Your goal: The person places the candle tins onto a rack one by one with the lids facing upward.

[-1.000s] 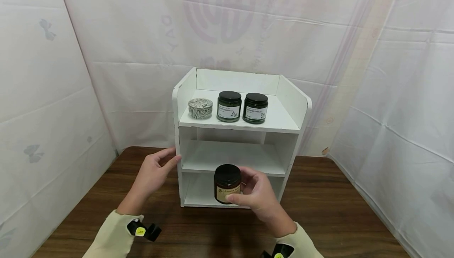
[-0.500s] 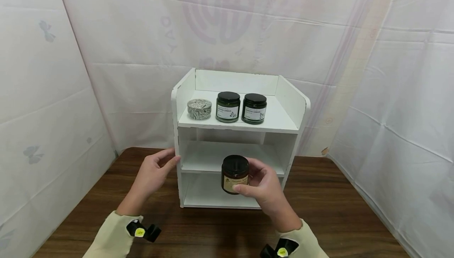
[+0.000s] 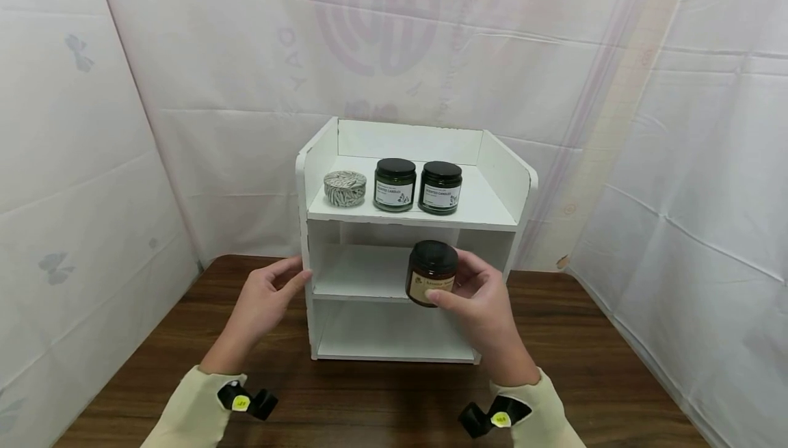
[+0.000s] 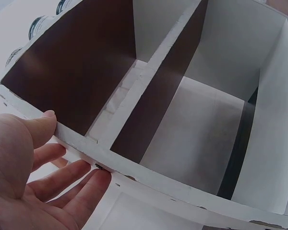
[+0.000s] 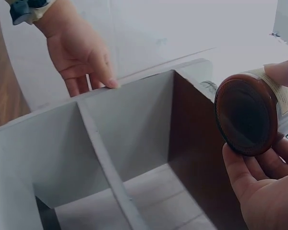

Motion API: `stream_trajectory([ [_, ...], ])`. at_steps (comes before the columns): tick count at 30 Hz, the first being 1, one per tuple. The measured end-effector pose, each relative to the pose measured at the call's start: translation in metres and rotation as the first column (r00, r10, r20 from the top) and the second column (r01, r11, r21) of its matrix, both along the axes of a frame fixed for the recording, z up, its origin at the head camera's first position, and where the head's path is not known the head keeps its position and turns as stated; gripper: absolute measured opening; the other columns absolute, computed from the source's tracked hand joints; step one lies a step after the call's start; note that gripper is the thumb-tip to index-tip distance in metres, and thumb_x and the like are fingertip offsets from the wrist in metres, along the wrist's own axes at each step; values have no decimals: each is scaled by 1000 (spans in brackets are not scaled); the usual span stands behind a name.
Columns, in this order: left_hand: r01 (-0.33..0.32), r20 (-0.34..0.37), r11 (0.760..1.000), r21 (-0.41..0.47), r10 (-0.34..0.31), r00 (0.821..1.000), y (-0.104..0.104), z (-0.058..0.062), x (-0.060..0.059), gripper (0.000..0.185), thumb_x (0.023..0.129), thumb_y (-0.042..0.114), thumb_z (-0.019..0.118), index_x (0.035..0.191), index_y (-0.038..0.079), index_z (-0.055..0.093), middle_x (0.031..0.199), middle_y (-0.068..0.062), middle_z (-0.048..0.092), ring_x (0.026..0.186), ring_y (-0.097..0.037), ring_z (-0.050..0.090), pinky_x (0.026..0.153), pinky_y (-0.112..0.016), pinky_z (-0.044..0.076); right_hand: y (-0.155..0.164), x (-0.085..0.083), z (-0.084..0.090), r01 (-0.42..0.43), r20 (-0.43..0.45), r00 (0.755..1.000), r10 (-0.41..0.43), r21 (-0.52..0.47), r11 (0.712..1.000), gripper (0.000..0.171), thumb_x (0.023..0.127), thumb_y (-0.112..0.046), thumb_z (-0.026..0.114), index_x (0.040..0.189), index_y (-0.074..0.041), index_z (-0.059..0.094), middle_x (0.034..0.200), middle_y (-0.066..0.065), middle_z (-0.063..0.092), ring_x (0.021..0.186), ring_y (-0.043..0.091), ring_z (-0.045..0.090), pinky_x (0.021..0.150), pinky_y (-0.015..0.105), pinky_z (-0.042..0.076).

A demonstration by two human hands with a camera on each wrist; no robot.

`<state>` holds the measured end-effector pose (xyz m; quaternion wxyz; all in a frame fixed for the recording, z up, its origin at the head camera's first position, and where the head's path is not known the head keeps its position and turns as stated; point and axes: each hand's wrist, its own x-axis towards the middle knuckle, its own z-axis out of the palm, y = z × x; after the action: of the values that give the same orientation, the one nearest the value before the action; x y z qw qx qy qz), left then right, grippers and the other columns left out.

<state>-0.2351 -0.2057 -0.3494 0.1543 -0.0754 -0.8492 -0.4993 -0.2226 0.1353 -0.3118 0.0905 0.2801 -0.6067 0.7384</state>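
Note:
My right hand grips an amber candle jar with a black lid and tan label, held up in front of the white shelf unit's middle tier. In the right wrist view the jar's dark base faces the camera, with thumb and fingers on either side of it. My left hand touches the unit's left side panel. In the left wrist view its thumb lies at the panel's front edge, and its relaxed fingers rest along the outer side.
On the top tier stand a round patterned tin and two green candle jars, one in the middle and one at right. The unit sits on a dark wooden table. White cloth hangs behind and at both sides.
My right hand has lifted the amber candle jar from before the lowest tier up and to the right, to the middle tier's height. My left hand has stayed at the side panel.

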Motion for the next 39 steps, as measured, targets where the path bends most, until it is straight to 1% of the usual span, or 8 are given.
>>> stream_trajectory([
  [6, 2, -4, 1000, 3, -2, 1000, -1, -1, -1, 54, 101, 42, 64, 143, 9, 60, 138, -15, 66, 121, -30, 64, 84, -14, 50, 4, 0, 12, 67, 11, 998, -67, -31, 997, 52, 77, 15, 75, 121, -12, 69, 112, 0, 74, 100, 13, 68, 88, 27, 58],
  [13, -2, 3, 1000, 0, 2, 1000, -2, -2, -2, 55, 101, 43, 65, 143, 8, 60, 139, -15, 65, 121, -30, 65, 84, -14, 50, 8, -1, 28, 122, -23, 992, -125, -104, 987, 54, 75, 23, 70, 119, -8, 69, 112, 2, 73, 101, 14, 67, 89, 27, 58],
  [18, -1, 2, 1000, -4, 1, 1000, -2, -2, -2, 55, 101, 44, 64, 143, 9, 60, 139, -15, 65, 121, -30, 65, 87, -21, 53, 12, 0, 42, 169, -27, 985, -173, -113, 979, 55, 75, 23, 72, 124, -2, 67, 115, 5, 70, 102, 16, 65, 90, 26, 57],
  [21, 3, 0, 1000, -4, -3, 1000, -2, -2, -2, 55, 101, 44, 64, 143, 9, 60, 139, -15, 65, 122, -31, 65, 91, -29, 56, 14, 0, 48, 201, -23, 979, -203, -90, 975, 56, 76, 21, 73, 127, -1, 65, 116, 5, 70, 102, 17, 66, 89, 26, 57],
  [24, 5, -1, 1000, -4, -5, 1000, -2, -3, -2, 55, 101, 44, 64, 144, 9, 60, 140, -15, 65, 123, -30, 64, 92, -33, 56, 16, -1, 52, 228, -22, 973, -230, -73, 971, 55, 77, 18, 75, 127, -1, 66, 116, 5, 70, 102, 17, 67, 89, 25, 56],
  [31, 2, -1, 1000, -10, -2, 1000, -2, -3, -2, 55, 101, 44, 63, 144, 9, 60, 141, -15, 64, 123, -30, 64, 93, -33, 55, 20, -5, 62, 334, -89, 938, -336, -41, 942, 54, 76, 13, 80, 126, -2, 68, 112, 5, 73, 96, 17, 68, 84, 21, 56],
  [36, 1, 2, 1000, -6, -1, 1000, -1, -2, -2, 55, 102, 44, 63, 144, 9, 59, 141, -15, 64, 125, -31, 63, 96, -41, 56, 21, -8, 68, 359, -115, 925, -363, -55, 932, 55, 74, 13, 83, 125, -1, 69, 110, 6, 74, 93, 17, 69, 79, 21, 56],
  [39, 2, 4, 1000, 0, -2, 1000, -2, -2, -2, 56, 101, 44, 63, 144, 9, 59, 142, -15, 64, 126, -31, 63, 98, -45, 55, 21, -10, 71, 370, -122, 919, -375, -60, 927, 57, 73, 13, 84, 126, -2, 69, 112, 6, 74, 96, 17, 70, 82, 21, 57],
])
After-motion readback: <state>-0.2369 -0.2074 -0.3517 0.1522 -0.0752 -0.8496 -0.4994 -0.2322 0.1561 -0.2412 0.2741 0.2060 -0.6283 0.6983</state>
